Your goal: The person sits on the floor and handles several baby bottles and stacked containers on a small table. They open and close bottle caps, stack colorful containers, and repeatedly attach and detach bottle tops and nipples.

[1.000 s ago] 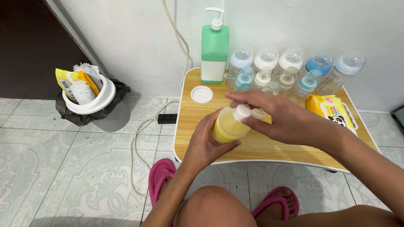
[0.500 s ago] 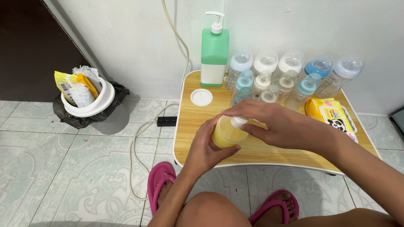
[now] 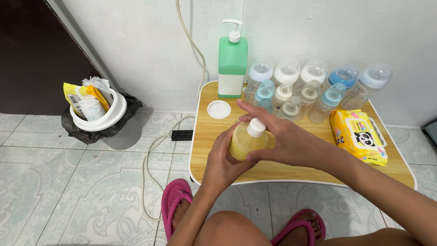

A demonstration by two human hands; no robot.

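Note:
A small bottle of yellow liquid (image 3: pixel 245 142) with a white cap (image 3: pixel 256 127) is held tilted above the low wooden table (image 3: pixel 291 166). My left hand (image 3: pixel 221 159) grips its lower body from below. My right hand (image 3: pixel 278 139) wraps the bottle's right side, with the fingers spread past the cap and the thumb under the bottle.
Several baby bottles (image 3: pixel 314 89) stand along the table's back edge beside a green pump dispenser (image 3: pixel 232 61). A white round lid (image 3: pixel 219 109) lies on the table's left, a yellow wipes pack (image 3: pixel 359 135) on the right. A lined bin (image 3: pixel 95 114) and power cable (image 3: pixel 152 155) are on the tiled floor.
My right hand has come off the white cap and slid down to the bottle's side. The cap now shows closed on the bottle.

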